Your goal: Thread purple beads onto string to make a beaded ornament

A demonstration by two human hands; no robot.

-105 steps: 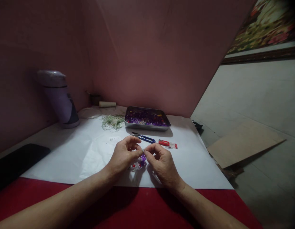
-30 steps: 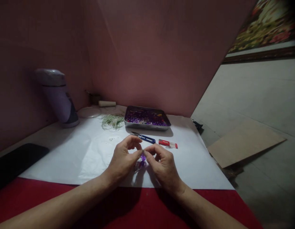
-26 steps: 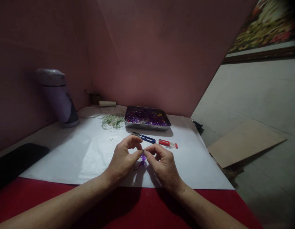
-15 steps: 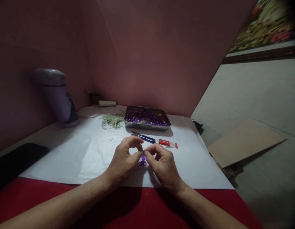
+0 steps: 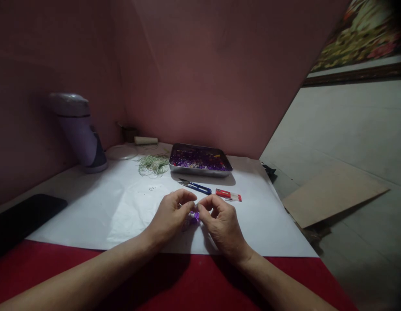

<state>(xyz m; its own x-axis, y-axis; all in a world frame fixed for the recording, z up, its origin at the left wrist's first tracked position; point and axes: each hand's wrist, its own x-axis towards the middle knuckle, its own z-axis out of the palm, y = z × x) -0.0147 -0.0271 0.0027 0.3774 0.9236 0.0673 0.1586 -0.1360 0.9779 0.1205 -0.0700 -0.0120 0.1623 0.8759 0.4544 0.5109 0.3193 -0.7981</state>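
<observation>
Purple beads hang between my two hands, just below the fingertips, over the white sheet. My left hand is closed in a pinch beside them. Facing it, my right hand pinches too, its fingertips close to the left ones. What each pinch grips is too small to make out. Beyond the hands lie blue thread snips and a red and clear packet. Behind these, a metal tray holds many purple beads.
A tangle of green thread lies left of the tray, with a pale roll behind. A purple bottle stands at the back left. A dark flat object lies at the left edge. Tiny rings rest on the sheet.
My left hand has shifted slightly, its index finger coming lower and nearer the thumb. The purple beads have turned and moved a little. My right hand has barely moved.
</observation>
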